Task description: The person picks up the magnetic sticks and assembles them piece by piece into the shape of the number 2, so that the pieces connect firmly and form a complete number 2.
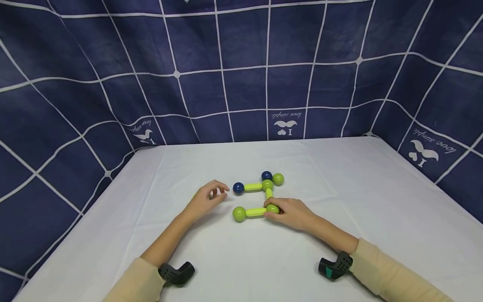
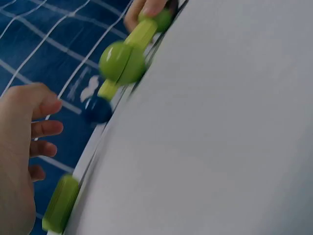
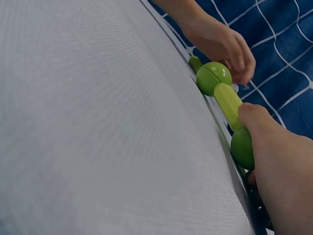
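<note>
Since a spare rod lies mostly hidden behind the L grip in the head view, a sideways swing could knock it away along the bench. That grip is released, fingers loosely bent, just beside the far-L blue ball; a nudge there might twist that joint or pop it. The frame lies mid-bench, C-shaped, open side L: 3 rods, 4 balls. By its far-R corner sit 1 rear blue ball & 1 rear green ball; can't tell if attached. If loose, they may roll; if magnetic, prob. snap on wrong. R grip grasps the near-R ball; w/ only that corner held, a hard pull could strip a rod.
</note>
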Action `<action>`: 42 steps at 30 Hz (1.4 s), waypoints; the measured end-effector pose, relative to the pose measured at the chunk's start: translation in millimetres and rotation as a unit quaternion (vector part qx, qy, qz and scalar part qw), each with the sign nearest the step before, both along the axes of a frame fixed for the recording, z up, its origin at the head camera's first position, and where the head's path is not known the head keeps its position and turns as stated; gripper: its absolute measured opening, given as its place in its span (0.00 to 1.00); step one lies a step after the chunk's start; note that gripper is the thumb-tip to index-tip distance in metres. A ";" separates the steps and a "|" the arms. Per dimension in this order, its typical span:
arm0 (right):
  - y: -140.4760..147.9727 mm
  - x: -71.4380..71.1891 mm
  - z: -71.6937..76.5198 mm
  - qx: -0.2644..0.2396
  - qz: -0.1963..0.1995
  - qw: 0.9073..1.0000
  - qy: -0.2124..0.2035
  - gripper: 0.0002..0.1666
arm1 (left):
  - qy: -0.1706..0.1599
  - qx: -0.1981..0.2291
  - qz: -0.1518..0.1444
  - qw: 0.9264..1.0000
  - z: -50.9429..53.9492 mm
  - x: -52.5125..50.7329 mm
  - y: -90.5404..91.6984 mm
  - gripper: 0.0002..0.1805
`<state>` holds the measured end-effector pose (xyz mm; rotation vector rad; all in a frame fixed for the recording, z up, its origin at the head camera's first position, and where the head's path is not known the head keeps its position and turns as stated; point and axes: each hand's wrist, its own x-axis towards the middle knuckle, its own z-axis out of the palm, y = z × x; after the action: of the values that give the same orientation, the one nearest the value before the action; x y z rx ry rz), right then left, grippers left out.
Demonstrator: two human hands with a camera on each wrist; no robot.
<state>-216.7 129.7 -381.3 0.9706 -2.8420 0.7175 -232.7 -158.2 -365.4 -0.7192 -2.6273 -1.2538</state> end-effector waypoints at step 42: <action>-0.8 1.3 -0.1 0.001 -0.005 1.000 -0.013 0.16 | -0.137 0.007 0.071 0.988 21.2 8.5 16.6 0.13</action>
<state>-215.4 128.9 -381.4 0.9550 -2.8692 0.7316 -224.2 -141.6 -344.2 -0.3721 -2.8203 -1.4158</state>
